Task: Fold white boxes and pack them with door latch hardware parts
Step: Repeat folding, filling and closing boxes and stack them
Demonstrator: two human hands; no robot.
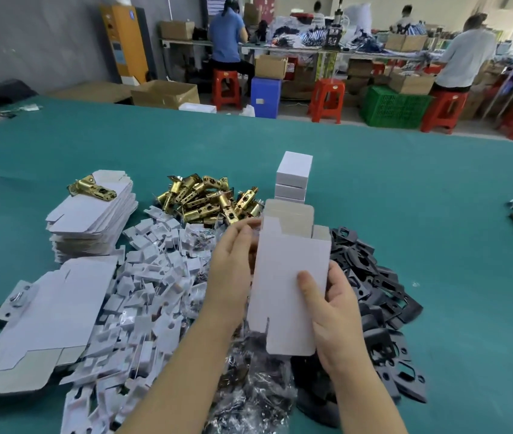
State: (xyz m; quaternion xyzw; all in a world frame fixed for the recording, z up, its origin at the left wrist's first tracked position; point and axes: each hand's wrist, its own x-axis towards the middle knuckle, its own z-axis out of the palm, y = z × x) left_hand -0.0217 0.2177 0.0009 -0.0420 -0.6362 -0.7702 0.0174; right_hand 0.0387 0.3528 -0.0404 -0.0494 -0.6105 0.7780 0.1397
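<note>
A: The white box is up in the air over the desk, half formed, both end flaps still unfolded.

B: It looks like thin card. I'd judge it very light, and stiff only along its creases, so a hard squeeze on a flat panel would buckle it. Best held by the long edges, near the corners.

A: That's about how it is held. The right hand grips the right edge, thumb flat on the front panel, fingers curled behind. The left hand is loosely curled on the left edge, fingertips up by the top flap.

B: Does either hand hold anything else?

A: No, only the box.

B: And the parts?

A: Brass latches are heaped just beyond it, with black plates to the right, white card inserts to the left, and flat box blanks stacked further left. Finished boxes stand stacked behind.
</note>
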